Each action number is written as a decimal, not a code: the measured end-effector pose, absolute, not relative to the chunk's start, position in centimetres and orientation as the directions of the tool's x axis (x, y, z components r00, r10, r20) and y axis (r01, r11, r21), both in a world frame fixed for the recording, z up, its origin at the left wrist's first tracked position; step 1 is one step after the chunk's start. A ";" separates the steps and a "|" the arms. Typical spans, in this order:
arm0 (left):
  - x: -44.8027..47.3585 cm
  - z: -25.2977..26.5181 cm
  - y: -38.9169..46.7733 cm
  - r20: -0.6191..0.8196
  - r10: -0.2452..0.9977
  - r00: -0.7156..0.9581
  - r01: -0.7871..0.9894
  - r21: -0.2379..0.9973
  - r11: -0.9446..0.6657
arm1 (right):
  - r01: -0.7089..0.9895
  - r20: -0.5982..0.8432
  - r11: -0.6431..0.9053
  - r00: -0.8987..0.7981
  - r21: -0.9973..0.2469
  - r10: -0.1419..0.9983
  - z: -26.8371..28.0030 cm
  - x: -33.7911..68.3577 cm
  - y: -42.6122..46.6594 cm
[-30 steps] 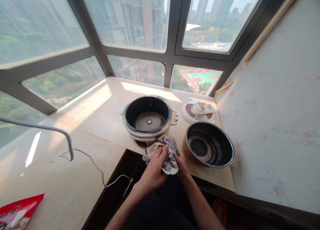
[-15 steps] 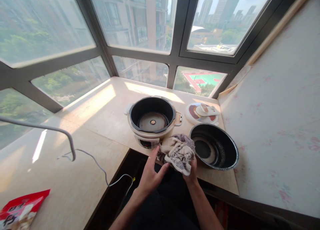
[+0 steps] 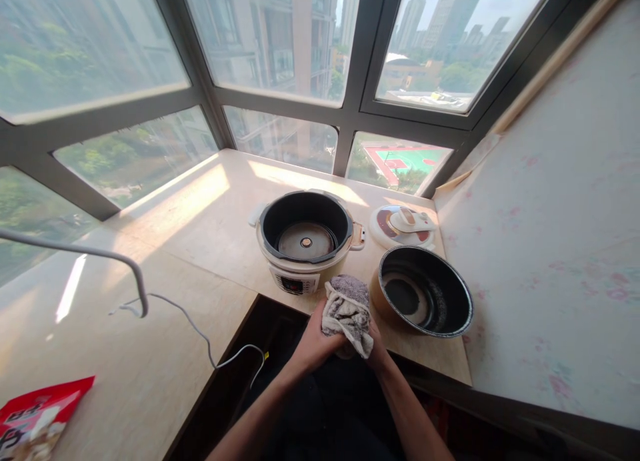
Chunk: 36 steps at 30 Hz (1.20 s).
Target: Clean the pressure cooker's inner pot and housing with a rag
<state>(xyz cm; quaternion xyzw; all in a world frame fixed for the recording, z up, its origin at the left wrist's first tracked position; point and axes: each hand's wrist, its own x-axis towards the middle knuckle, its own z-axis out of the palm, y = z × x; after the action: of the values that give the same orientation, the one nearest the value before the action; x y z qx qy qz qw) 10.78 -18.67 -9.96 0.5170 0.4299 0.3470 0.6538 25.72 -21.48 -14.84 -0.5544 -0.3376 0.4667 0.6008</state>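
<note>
Between my hands is a crumpled grey and white cloth (image 3: 349, 311), bunched into a tight bundle. My left hand (image 3: 320, 341) grips it from the left, the thumb lying across its lower side. From the right, my right hand (image 3: 377, 346) closes round it, its fingers mostly hidden behind the cloth. Just beyond stands the electric pressure cooker (image 3: 295, 269), lidless, its dark inside and round central plate showing. The black inner pot (image 3: 450, 294) sits to the right, tilted a little. Behind that pot lies the cooker's lid (image 3: 395, 226), white and brown with a handle.
A grey cable (image 3: 200, 331) trails over the left side of the pale counter (image 3: 150, 327) and hangs past its edge. At the lower left lies a red packet (image 3: 45, 414). Windows rise behind the counter, and a flowered wall (image 3: 550, 261) bounds the right side.
My hands have drawn closer together and squeezed the cloth into a smaller bundle. My left hand has gone from partly spread fingers to a closed grip.
</note>
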 end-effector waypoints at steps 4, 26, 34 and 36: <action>11.2 -10.4 -18.7 -0.230 0.915 0.330 -0.057 0.963 0.263 | -0.106 -0.118 -0.091 0.286 -0.990 0.951 -15.2 26.1 -20.9; 13.0 -9.5 -19.4 -0.070 0.994 0.081 -0.080 0.994 0.076 | -0.103 -0.084 -0.051 0.343 -0.993 0.936 -11.0 23.7 -23.7; 11.0 -8.7 -18.8 0.029 0.937 0.347 0.144 0.986 -0.084 | -0.150 -0.155 -0.092 0.486 -0.984 0.860 -11.2 23.2 -19.3; 10.2 -8.8 -18.8 -0.020 0.917 0.398 0.149 0.988 -0.043 | -0.160 -0.170 -0.095 0.570 -0.983 0.804 -11.5 23.3 -18.0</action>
<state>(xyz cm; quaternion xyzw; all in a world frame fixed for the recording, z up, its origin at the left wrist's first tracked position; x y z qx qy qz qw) 10.17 -18.78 -8.81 0.6315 0.4223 0.3505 0.5477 23.32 -18.00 -11.49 -0.6305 -0.2552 0.3871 0.6225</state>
